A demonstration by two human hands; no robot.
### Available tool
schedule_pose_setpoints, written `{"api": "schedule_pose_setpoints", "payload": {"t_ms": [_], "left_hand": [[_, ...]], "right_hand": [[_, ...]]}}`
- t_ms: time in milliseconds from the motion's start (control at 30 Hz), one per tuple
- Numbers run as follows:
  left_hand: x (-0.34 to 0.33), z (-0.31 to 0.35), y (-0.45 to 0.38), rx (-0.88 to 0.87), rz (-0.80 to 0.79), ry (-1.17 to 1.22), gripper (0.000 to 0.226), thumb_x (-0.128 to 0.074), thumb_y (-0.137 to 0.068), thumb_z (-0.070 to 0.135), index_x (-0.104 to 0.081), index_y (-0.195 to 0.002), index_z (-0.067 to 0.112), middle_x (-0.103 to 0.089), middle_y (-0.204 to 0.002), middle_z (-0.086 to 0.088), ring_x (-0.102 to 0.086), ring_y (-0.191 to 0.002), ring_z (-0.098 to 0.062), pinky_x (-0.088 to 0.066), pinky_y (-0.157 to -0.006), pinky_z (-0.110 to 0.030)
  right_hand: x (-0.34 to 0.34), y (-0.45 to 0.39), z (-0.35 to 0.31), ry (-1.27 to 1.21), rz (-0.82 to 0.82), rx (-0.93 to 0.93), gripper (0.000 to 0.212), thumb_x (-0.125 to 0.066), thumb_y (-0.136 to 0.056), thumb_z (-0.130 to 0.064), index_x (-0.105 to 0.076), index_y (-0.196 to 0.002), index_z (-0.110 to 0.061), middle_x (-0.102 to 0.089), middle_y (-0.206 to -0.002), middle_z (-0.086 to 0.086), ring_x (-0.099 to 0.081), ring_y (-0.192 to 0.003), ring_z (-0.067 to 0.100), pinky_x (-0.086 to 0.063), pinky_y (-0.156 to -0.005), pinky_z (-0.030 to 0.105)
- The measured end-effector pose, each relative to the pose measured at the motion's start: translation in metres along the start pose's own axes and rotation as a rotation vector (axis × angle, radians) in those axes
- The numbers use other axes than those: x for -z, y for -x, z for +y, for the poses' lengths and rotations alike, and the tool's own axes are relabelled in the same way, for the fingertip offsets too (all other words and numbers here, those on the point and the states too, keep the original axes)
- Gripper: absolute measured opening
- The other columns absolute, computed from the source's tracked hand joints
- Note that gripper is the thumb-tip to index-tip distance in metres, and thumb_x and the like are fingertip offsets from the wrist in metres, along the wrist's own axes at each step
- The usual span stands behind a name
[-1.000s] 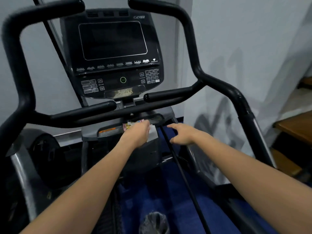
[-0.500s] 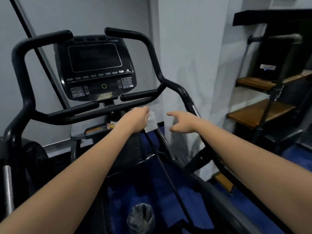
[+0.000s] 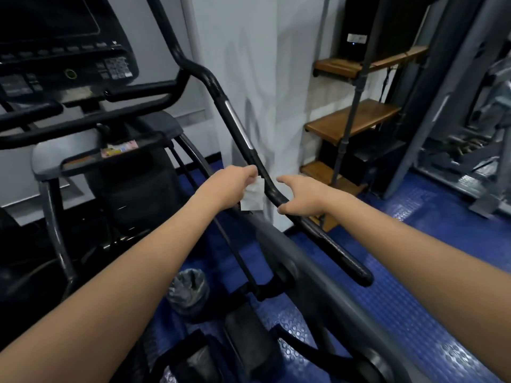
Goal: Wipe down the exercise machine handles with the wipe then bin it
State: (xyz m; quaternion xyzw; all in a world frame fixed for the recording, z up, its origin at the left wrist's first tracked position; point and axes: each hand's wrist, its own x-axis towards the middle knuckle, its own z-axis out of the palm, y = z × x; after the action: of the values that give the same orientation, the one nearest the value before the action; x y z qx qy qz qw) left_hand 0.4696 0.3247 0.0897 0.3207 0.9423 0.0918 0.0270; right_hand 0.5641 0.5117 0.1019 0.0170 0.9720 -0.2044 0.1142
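My left hand pinches a small white wipe, which hangs down just left of the machine's black right handle. That handle runs from the console area down toward the lower right. My right hand is at the handle's bend, fingers spread and loosely curved, thumb under the bar; whether it touches the bar is unclear. A small bin with a dark liner stands on the blue floor below my left forearm.
The machine's console and black crossbars fill the upper left. A white wall corner sits right behind the handle. Wooden shelves on metal pipes stand to the right, with other gym equipment beyond.
The view swung right and down. My left hand carried the wipe from the tray under the console over to the right handle, and my right hand moved along beside it.
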Motion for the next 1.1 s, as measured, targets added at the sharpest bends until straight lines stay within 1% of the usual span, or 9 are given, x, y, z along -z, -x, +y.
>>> {"api": "schedule_pose_setpoints", "payload": {"t_ms": [100, 167, 267, 367, 533, 700, 767, 900, 1100], "left_hand": [[-0.021, 0.035, -0.001, -0.053, -0.055, 0.037, 0.023, -0.043, -0.107, 0.010, -0.044, -0.097, 0.031, -0.051, -0.082, 0.003, -0.051, -0.073, -0.023, -0.042, -0.062, -0.037], [-0.037, 0.057, -0.001, -0.093, -0.092, 0.051, 0.024, -0.045, -0.107, 0.009, -0.047, -0.100, 0.032, -0.053, -0.083, 0.010, -0.055, -0.079, -0.022, -0.042, -0.064, -0.033], [-0.060, 0.088, 0.001, -0.173, -0.175, 0.068, 0.013, -0.048, -0.108, 0.015, -0.051, -0.102, 0.027, -0.063, -0.091, -0.001, -0.061, -0.082, -0.025, -0.053, -0.073, -0.041], [-0.078, 0.114, 0.003, -0.239, -0.230, 0.144, 0.009, -0.050, -0.108, 0.016, -0.056, -0.104, 0.022, -0.067, -0.094, -0.006, -0.065, -0.083, -0.028, -0.055, -0.079, -0.047], [-0.090, 0.151, -0.001, -0.315, -0.313, 0.315, 0.014, -0.049, -0.109, 0.022, -0.061, -0.102, 0.024, -0.062, -0.084, 0.007, -0.058, -0.077, -0.013, -0.044, -0.067, -0.027], [-0.107, 0.168, -0.010, -0.333, -0.297, 0.371, 0.017, -0.053, -0.108, 0.022, -0.070, -0.110, 0.020, -0.061, -0.086, 0.012, -0.055, -0.076, -0.005, -0.044, -0.070, -0.023], [-0.112, 0.171, -0.014, -0.351, -0.287, 0.296, 0.021, -0.054, -0.108, 0.021, -0.071, -0.118, 0.014, -0.064, -0.091, 0.008, -0.058, -0.082, -0.010, -0.048, -0.077, -0.027], [-0.122, 0.165, -0.023, -0.404, -0.267, 0.178, 0.021, -0.058, -0.106, 0.022, -0.074, -0.117, 0.015, -0.066, -0.104, 0.003, -0.061, -0.100, -0.017, -0.050, -0.089, -0.034], [-0.130, 0.155, -0.027, -0.403, -0.146, 0.245, 0.013, -0.067, -0.099, 0.025, -0.079, -0.101, 0.019, -0.056, -0.084, 0.020, -0.056, -0.087, -0.006, -0.051, -0.088, -0.034]], "right_hand": [[-0.011, 0.022, 0.033, -0.032, -0.021, -0.054, 0.090, -0.069, -0.089, -0.036, -0.017, -0.161, -0.018, -0.026, -0.165, 0.004, -0.033, -0.147, 0.024, -0.035, -0.115, 0.036], [-0.019, 0.036, 0.053, -0.055, -0.037, -0.082, 0.094, -0.070, -0.088, -0.037, -0.014, -0.162, -0.018, -0.023, -0.166, 0.004, -0.031, -0.149, 0.024, -0.035, -0.115, 0.036], [-0.029, 0.062, 0.075, -0.064, -0.052, -0.114, 0.098, -0.071, -0.087, -0.039, -0.012, -0.162, -0.017, -0.023, -0.165, 0.005, -0.037, -0.145, 0.025, -0.038, -0.113, 0.038], [-0.038, 0.087, 0.091, -0.081, -0.057, -0.141, 0.089, -0.072, -0.088, -0.037, -0.021, -0.158, -0.016, -0.034, -0.158, 0.007, -0.045, -0.136, 0.027, -0.042, -0.109, 0.041], [-0.049, 0.121, 0.113, -0.142, -0.080, -0.223, 0.087, -0.071, -0.087, -0.044, -0.024, -0.155, -0.017, -0.034, -0.158, 0.008, -0.036, -0.143, 0.029, -0.038, -0.113, 0.046], [-0.059, 0.140, 0.127, -0.169, -0.053, -0.276, 0.096, -0.064, -0.091, -0.050, -0.008, -0.161, -0.017, -0.022, -0.165, 0.004, -0.024, -0.151, 0.026, -0.029, -0.119, 0.048], [-0.065, 0.141, 0.130, -0.191, -0.037, -0.292, 0.093, -0.060, -0.093, -0.051, -0.007, -0.161, -0.016, -0.019, -0.167, 0.004, -0.022, -0.152, 0.025, -0.028, -0.120, 0.047], [-0.076, 0.143, 0.129, -0.226, 0.074, -0.336, 0.084, -0.055, -0.097, -0.051, -0.014, -0.161, -0.013, -0.024, -0.165, 0.005, -0.026, -0.150, 0.024, -0.034, -0.117, 0.044], [-0.096, 0.141, 0.111, -0.113, 0.351, -0.339, 0.055, -0.051, -0.099, -0.049, -0.045, -0.143, -0.016, -0.054, -0.131, 0.003, -0.055, -0.119, 0.021, -0.051, -0.089, 0.035]]}}
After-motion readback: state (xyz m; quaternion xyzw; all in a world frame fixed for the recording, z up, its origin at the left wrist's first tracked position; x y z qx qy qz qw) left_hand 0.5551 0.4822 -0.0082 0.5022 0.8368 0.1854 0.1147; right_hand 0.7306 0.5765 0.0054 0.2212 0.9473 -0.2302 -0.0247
